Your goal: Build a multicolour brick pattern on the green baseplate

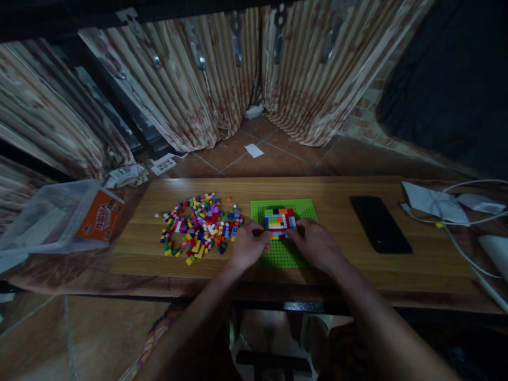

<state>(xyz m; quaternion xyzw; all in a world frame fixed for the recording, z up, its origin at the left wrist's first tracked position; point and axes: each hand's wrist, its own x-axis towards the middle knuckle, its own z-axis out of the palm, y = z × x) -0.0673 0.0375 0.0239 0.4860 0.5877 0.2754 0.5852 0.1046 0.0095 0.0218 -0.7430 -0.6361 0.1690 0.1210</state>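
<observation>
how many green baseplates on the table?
1. The green baseplate lies mid-table, between the loose brick pile and the black phone. Both hands, left hand and right hand, cover its near part, at the brick block.

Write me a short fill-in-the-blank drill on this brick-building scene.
1. Both hands, left hand and right hand, touch a multicoloured brick block on a ____ baseplate.
2. The loose brick pile lies to the ____ of the baseplate.
3. The black phone lies flat on the ____ board.

Missing: green; left; wooden
</observation>
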